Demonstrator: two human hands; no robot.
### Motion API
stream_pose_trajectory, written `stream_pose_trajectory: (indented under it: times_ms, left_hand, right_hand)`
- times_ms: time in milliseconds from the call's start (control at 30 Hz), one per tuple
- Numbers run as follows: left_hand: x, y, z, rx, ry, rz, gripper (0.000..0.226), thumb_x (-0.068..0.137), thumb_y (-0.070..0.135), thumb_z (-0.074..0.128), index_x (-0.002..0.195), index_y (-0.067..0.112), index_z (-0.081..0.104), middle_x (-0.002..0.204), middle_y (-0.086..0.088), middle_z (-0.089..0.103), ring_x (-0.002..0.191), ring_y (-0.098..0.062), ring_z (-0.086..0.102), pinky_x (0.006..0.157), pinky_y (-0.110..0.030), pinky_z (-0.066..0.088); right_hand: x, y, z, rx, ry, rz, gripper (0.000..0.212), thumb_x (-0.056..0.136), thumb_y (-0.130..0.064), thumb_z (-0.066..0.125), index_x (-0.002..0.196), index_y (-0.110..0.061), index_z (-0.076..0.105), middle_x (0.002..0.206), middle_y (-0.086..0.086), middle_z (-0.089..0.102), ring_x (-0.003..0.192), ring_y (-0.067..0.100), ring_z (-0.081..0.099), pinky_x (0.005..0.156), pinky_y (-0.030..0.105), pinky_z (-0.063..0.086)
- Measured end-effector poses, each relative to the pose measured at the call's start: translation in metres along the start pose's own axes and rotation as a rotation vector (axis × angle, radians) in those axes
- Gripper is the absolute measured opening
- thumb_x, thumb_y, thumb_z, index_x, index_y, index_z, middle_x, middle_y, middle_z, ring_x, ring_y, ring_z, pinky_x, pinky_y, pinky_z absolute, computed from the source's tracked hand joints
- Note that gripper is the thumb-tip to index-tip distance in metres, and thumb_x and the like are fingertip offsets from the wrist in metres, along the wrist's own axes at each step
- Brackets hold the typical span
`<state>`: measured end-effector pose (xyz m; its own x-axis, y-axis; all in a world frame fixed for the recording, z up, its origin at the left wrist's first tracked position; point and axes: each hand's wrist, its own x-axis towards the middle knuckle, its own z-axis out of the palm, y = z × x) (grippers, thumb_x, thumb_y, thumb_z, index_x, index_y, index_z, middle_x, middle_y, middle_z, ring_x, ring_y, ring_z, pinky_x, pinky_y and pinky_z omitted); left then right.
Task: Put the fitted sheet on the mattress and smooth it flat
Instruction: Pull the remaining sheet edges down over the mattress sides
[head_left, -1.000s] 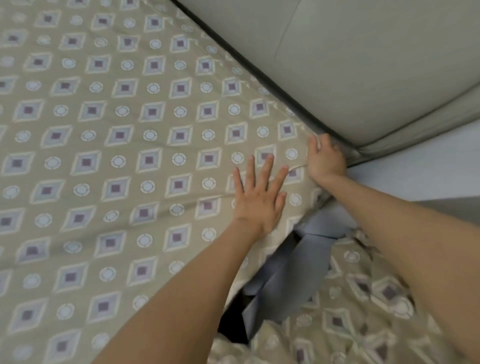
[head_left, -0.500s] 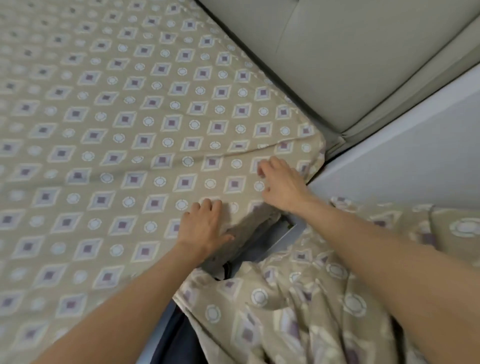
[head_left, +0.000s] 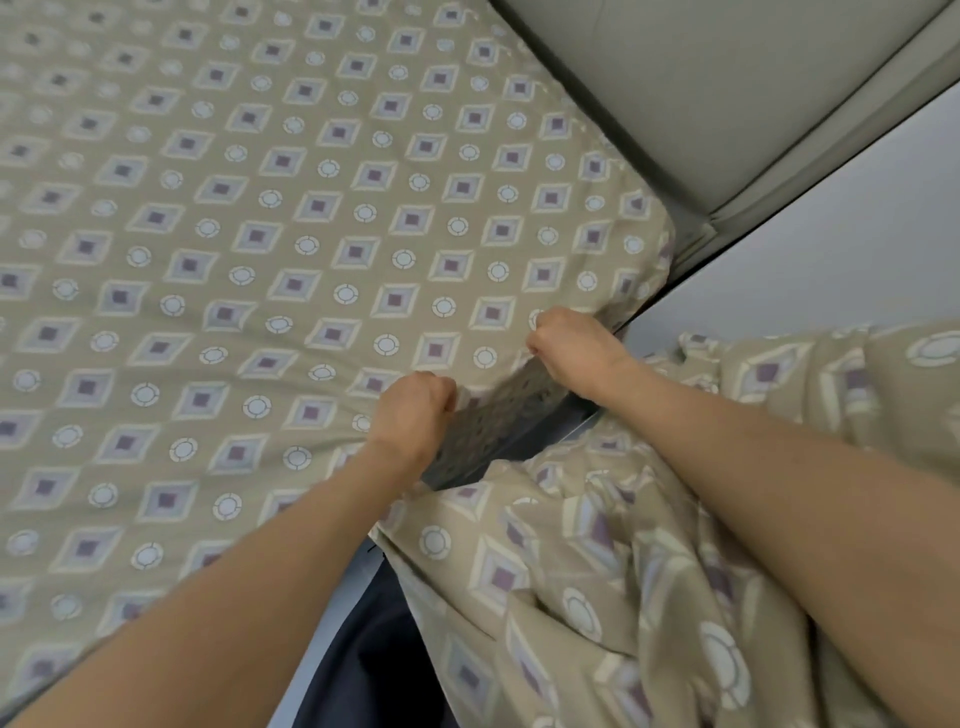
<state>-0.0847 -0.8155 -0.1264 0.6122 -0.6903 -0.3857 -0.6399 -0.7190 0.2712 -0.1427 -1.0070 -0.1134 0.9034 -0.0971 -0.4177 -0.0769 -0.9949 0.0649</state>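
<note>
Left hand (head_left: 415, 410) is balled up tight, fingers curled under and clamped on the edge of the tan fabric fitted sheet (head_left: 311, 234), the one printed with purple diamonds and pale rings. Right hand (head_left: 569, 345) sits just beyond it, nearer the corner, knuckles up, also fisted on that same edge. The two fists are close but not touching, and between them a dark speckled strip (head_left: 493, 421) drops down the side; whether that is the sheet's underside or the mattress itself, I cannot tell. Out from the hands, the fitted sheet lies spread across the top of the mattress, filling the left and upper view, with shallow wrinkles running toward the grip. Its far corner wraps down right beside the pale grey padded headboard (head_left: 727, 78). To the right stands a plain bluish-white wall (head_left: 841, 244). Under the right forearm lies a bunched heap of loose cloth (head_left: 597, 597) in the same pattern. Down at the bottom edge, dark navy fabric (head_left: 374, 670) shows in the gap.
</note>
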Motion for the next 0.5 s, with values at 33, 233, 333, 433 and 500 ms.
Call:
stream_pose_trajectory:
  times_ms: [33, 233, 333, 433, 500]
  left_hand:
    - [0.000, -0.001, 0.000, 0.011, -0.012, -0.001, 0.015, 0.083, 0.000, 0.050, 0.081, 0.009, 0.062, 0.079, -0.007, 0.058, 0.072, -0.027, 0.053, 0.061, -0.030, 0.035]
    - [-0.007, 0.000, -0.009, 0.027, -0.014, 0.047, 0.017, 0.091, 0.016, 0.048, 0.102, 0.018, 0.061, 0.101, -0.002, 0.062, 0.091, -0.024, 0.061, 0.064, -0.030, 0.040]
    - [-0.032, -0.018, -0.011, 0.021, 0.057, 0.041, 0.023, 0.091, 0.027, 0.054, 0.111, 0.015, 0.052, 0.107, -0.001, 0.057, 0.094, -0.024, 0.057, 0.063, -0.031, 0.039]
    - [-0.062, -0.048, -0.011, 0.033, 0.044, -0.121, 0.036, 0.088, 0.038, 0.058, 0.110, 0.014, 0.043, 0.108, -0.001, 0.050, 0.095, -0.022, 0.053, 0.062, -0.030, 0.038]
    - [-0.084, -0.071, -0.011, 0.040, 0.007, -0.223, 0.043, 0.086, 0.045, 0.059, 0.110, 0.014, 0.041, 0.108, -0.002, 0.049, 0.096, -0.023, 0.053, 0.062, -0.031, 0.040]
  right_hand:
    - [-0.001, -0.003, -0.002, 0.015, -0.016, 0.010, 0.019, 0.086, 0.010, 0.048, 0.086, -0.004, 0.061, 0.086, 0.011, 0.047, 0.088, 0.029, 0.056, 0.063, 0.033, 0.033]
    - [-0.008, -0.004, -0.004, 0.097, -0.100, 0.098, 0.016, 0.091, -0.003, 0.046, 0.102, -0.011, 0.054, 0.102, 0.011, 0.062, 0.086, 0.029, 0.054, 0.064, 0.033, 0.036]
    - [-0.012, -0.016, -0.015, 0.136, -0.039, 0.046, 0.018, 0.096, -0.022, 0.041, 0.107, -0.016, 0.055, 0.100, 0.006, 0.065, 0.091, 0.027, 0.060, 0.065, 0.032, 0.040]
    - [-0.005, -0.041, -0.032, 0.201, -0.045, -0.060, 0.020, 0.096, -0.024, 0.041, 0.108, -0.018, 0.056, 0.102, 0.004, 0.066, 0.091, 0.025, 0.060, 0.068, 0.033, 0.043]
    - [0.004, -0.066, -0.041, 0.243, -0.083, -0.127, 0.021, 0.094, -0.024, 0.043, 0.109, -0.020, 0.057, 0.106, 0.002, 0.065, 0.096, 0.024, 0.060, 0.073, 0.033, 0.046]
